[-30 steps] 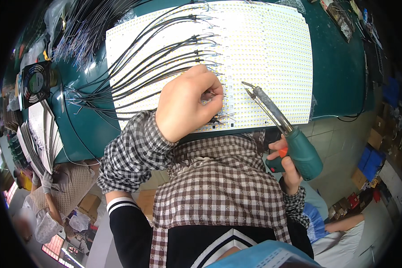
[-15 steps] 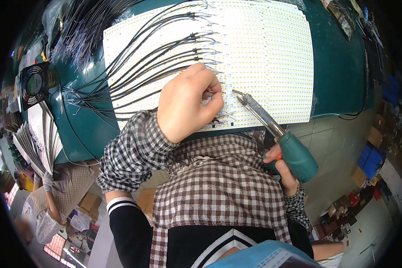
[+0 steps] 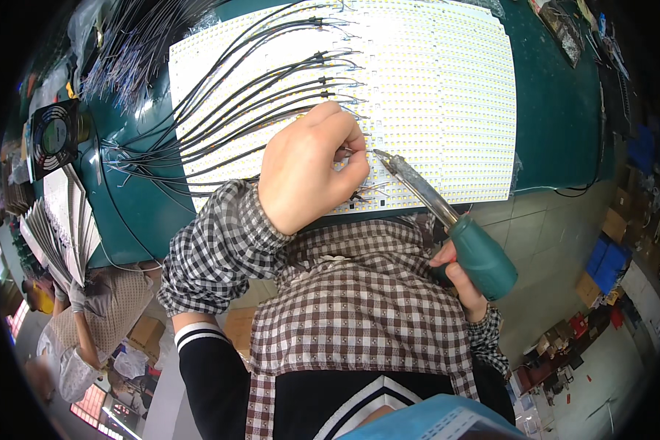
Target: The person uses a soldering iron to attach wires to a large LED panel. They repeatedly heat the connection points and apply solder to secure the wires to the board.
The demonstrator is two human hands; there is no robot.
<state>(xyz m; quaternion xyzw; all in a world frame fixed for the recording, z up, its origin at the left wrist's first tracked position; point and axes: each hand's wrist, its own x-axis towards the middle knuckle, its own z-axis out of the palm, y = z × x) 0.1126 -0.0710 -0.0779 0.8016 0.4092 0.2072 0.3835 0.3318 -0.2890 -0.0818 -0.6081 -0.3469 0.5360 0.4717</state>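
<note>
Soldering iron (image 3: 447, 220) tip nearer left hand (image 3: 308, 172)

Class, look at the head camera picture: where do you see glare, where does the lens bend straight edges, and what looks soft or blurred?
Head view: glare whitens the upper middle of the LED strip panel; the green bench edge curves with the fisheye and the rim goes black; the left hand and soldering iron in the right hand are sharp, while the fan near the rim looks softer.

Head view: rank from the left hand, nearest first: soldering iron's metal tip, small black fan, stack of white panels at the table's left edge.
1. Metal tip of the green-handled soldering iron: just right of the left hand, over the white LED panel.
2. Small black fan: far left on the green table.
3. Stack of white panels: lower left, slightly farther.
</note>
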